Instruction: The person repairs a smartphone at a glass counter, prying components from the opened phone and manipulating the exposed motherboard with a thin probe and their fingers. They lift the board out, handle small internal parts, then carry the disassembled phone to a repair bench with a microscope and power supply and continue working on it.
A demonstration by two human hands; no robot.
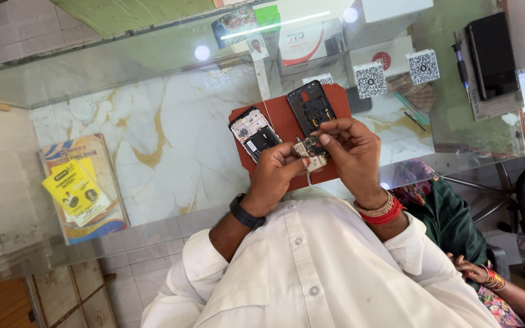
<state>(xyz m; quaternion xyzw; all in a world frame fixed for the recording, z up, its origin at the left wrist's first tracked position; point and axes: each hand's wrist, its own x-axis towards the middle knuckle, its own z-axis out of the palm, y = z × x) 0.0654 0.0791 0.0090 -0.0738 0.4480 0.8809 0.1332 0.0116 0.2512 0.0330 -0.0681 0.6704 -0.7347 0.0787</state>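
phone already stripped: opened handset body and black back frame lie side by side on red mat atop glass counter. left hand & right hand close together, both pinching small circuit part above mat's near edge. reassembly not begun, judging by loose parts

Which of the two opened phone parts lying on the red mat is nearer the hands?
The black phone frame, the right one of the two on the red mat: the right hand overlaps its lower end. The other opened phone lies left, showing pale circuitry.
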